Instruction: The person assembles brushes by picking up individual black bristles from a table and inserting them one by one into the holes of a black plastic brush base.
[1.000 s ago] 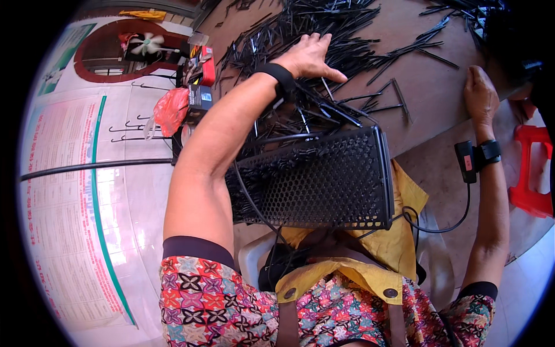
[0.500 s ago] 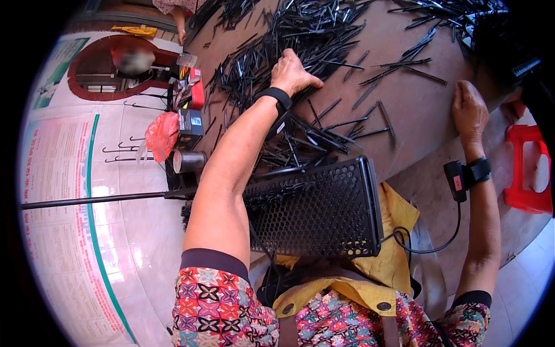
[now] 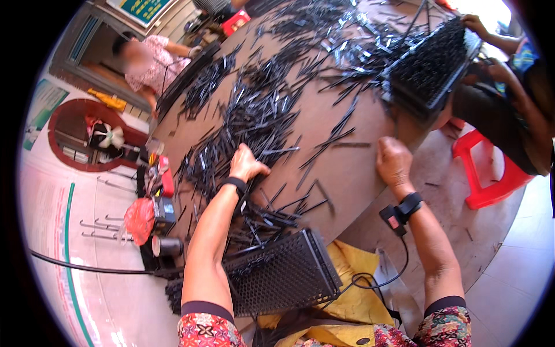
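Observation:
My left hand reaches onto a heap of thin black strips on the round brown table. Its thumb stands apart from the fingers, whose tips are partly lost among the strips. Over the table's right edge, my right hand is closed with the fingers curled under, hiding whatever they may hold. A loose strip lies just left of it. In front of my body, beside my left forearm, sits a tilted black perforated tray. More loose strips lie between the tray and my left hand.
A person at the right works beside another black tray packed with dark pieces. Another person stands at the far left. A red plastic stool is at right. A metal can and red bag sit left.
The view has tilted up and swung, bringing both other people and the far tray into sight. Both my hands keep about the same places over the table.

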{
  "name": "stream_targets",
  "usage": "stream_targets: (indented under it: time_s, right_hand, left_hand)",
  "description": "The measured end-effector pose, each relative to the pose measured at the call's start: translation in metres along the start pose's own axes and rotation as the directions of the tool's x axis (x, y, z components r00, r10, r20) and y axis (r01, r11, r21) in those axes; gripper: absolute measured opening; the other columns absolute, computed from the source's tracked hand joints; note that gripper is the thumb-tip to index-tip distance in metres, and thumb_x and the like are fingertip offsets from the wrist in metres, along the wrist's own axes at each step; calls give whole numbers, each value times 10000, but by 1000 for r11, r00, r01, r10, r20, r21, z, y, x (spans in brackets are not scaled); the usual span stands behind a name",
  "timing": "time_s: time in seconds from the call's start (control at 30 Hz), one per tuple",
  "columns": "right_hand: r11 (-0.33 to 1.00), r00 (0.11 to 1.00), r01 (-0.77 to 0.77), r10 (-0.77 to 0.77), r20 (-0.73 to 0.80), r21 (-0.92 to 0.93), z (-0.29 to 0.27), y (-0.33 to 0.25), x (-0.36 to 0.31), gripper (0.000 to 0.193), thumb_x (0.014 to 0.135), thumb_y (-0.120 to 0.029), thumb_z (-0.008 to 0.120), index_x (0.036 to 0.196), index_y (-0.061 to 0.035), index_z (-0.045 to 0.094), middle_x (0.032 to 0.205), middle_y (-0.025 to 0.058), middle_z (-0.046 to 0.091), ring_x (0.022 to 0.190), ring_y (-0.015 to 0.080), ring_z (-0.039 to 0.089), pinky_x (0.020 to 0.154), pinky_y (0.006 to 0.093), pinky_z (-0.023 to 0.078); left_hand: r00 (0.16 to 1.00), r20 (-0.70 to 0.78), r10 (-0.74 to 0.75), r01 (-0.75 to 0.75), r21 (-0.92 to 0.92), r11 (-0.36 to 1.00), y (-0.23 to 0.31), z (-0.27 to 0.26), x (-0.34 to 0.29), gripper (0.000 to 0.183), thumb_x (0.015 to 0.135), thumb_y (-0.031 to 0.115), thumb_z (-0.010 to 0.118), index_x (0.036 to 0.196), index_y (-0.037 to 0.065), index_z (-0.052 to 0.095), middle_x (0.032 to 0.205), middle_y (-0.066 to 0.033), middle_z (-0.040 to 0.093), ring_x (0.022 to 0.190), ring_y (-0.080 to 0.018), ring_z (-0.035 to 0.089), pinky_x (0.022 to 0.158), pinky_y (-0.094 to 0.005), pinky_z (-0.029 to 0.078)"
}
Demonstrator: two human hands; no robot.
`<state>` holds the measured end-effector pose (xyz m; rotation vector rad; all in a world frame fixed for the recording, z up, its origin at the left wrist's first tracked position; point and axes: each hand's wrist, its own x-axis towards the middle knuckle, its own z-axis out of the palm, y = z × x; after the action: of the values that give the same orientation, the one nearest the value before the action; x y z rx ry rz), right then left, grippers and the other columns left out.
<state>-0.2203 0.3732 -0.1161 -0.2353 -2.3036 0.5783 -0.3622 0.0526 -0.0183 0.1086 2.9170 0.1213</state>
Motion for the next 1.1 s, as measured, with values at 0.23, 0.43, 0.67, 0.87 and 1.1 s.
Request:
stream_targets:
  time_s: [0.23, 0.43, 0.67, 0.87, 1.1]
  right_hand:
    - [1000, 1000, -13, 13, -14, 24, 0, -2, 0, 68, 738, -75, 576, 721, -55, 514, 705, 125, 552, 699, 319, 561, 626, 401, 466]
    - [999, 999, -34, 34, -17, 23, -2, -3, 1, 62, 722, -63, 582, 734, -50, 523, 716, 127, 563, 706, 322, 563, 632, 404, 469]
    - [999, 999, -46, 46, -10, 22, 0, -3, 1, 76, 730, -85, 595, 750, -58, 527, 733, 119, 570, 723, 321, 564, 633, 402, 465]
    - [1000, 1000, -1, 1, -19, 16, -2, -4, -1, 39, 772, -93, 577, 780, -65, 552, 743, 116, 577, 724, 320, 565, 631, 399, 461]
    - [999, 999, 18, -17, -38, 33, -2, -5, 1, 47, 783, -106, 576, 782, -63, 556, 737, 122, 582, 711, 322, 569, 625, 398, 462]
  left_hand:
    - [995, 8, -100, 98, 118, 988, 10, -2, -22, 568, 508, 289, 859, 919, -36, 639, 969, -212, 642, 929, -324, 626, 819, -366, 496]
    - [989, 56, 134, -144, 293, 945, 9, 0, -35, 484, 547, 355, 755, 795, -49, 656, 819, -234, 646, 808, -339, 643, 741, -390, 509]
    - [976, 126, 177, -201, 217, 955, 11, 4, -16, 889, 506, 238, 768, 1240, -102, 398, 1169, -312, 469, 1062, -427, 502, 934, -412, 429]
    - [977, 129, -170, 148, 159, 976, 19, 10, -4, 1027, 487, 198, 792, 1307, -71, 235, 1232, -316, 431, 1138, -412, 479, 958, -410, 417]
    - [953, 58, -298, 291, 107, 951, 6, 10, 6, 990, 560, 174, 752, 1337, -81, 194, 1250, -249, 470, 1154, -348, 492, 938, -384, 438]
